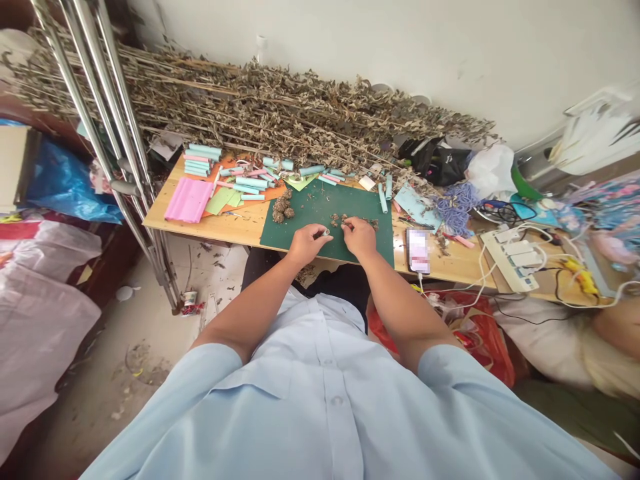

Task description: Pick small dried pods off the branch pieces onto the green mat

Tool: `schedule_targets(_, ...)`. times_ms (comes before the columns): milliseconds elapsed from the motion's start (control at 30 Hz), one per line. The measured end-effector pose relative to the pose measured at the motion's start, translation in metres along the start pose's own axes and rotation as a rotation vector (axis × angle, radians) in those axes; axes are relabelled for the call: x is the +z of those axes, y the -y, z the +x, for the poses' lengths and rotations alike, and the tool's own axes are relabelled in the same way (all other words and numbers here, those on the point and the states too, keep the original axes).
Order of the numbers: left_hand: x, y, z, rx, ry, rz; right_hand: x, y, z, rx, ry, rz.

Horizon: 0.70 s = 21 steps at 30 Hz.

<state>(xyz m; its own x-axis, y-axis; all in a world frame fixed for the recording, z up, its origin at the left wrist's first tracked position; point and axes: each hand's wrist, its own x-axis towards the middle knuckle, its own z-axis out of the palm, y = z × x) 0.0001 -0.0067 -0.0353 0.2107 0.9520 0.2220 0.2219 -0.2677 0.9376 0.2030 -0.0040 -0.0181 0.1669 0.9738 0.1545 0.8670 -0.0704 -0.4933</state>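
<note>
My left hand (307, 244) is closed around a small whitish paper tube (326, 233), its round end showing between thumb and fingers. Just to the right, my right hand (361, 237) has its fingertips pinched together above the green cutting mat (325, 252); what they hold, if anything, is too small to make out. Crumbled dried plant bits (336, 219) lie beside the right fingertips. A cluster of brown dried balls (284, 205) rests on the mat's left part. Several blue and pink paper rolls (251, 182) lie behind it.
Dried leafy stalks (300, 107) are heaped along the wall. Pink paper (189, 199) lies at the table's left end, near metal poles (117, 133). To the right are a charging phone (419, 251), purple yarn (457, 203) and a power strip (510, 260) with loose cables. Another person sits at the far right.
</note>
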Motion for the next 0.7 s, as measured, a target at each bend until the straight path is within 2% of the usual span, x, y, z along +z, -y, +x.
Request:
schedule_targets(167,-0.0006,-0.0017,-0.0006,0.007,0.007,0.007,-0.0015,0.0038,-0.0002,0.052,0.026,-0.013)
schedule_targets(367,0.0,-0.0025,-0.0008,0.016,0.013,0.018,-0.0042,-0.0007,-0.0056,0.043,-0.019,0.05)
schedule_targets(700,-0.0017,-0.008,-0.0016,-0.006,0.027,0.001,-0.0048,0.0036,-0.0043,0.074,0.015,0.035)
